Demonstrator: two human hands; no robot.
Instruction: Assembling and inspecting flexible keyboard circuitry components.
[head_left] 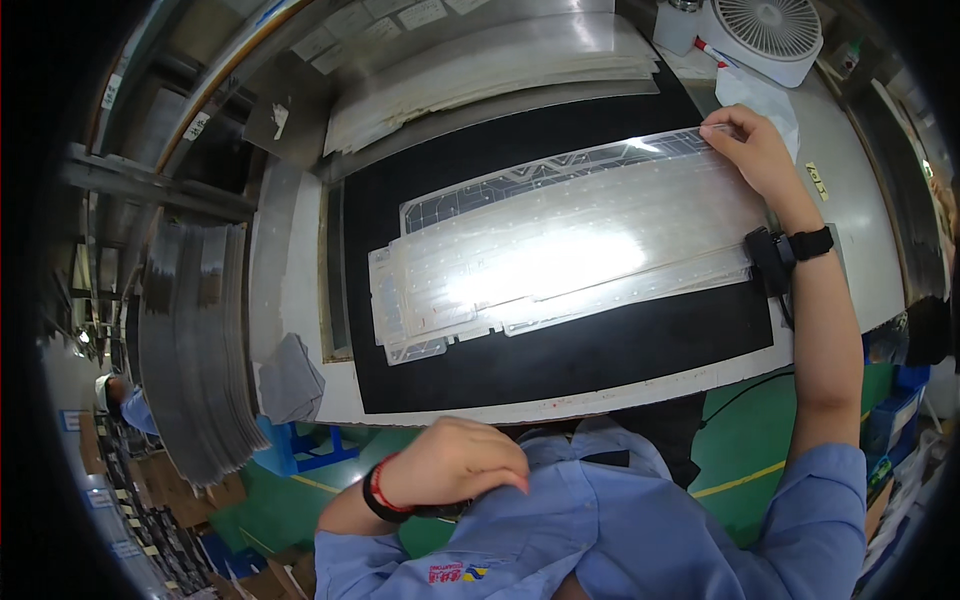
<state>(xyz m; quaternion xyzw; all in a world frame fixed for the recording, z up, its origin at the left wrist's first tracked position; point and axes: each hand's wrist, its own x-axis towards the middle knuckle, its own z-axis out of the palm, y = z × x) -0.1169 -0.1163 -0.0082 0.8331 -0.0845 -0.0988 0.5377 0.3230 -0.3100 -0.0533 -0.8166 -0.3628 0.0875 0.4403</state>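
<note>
A stack of thin, clear plastic sheets [580, 245] with notched edges lies slanted on a black mat [600, 365], with bright glare across its middle. Under its far edge a sheet with a printed line pattern [470, 200] shows. My right hand [755, 150] reaches over the stack's right end and pinches the far right corner of a clear sheet between thumb and fingers. Close to my chest, off the bench, my left hand [455, 462] is closed with its fingers curled. Whatever it may hold is hidden.
More thin sheets [490, 90] are piled at the back. A white fan [765, 40] stands at the far right. Grey cloths [291, 380] lie on the front left corner of the bench, beside a tall hanging stack of grey sheets [195, 340]. A black device [768, 262] sits by my right wrist.
</note>
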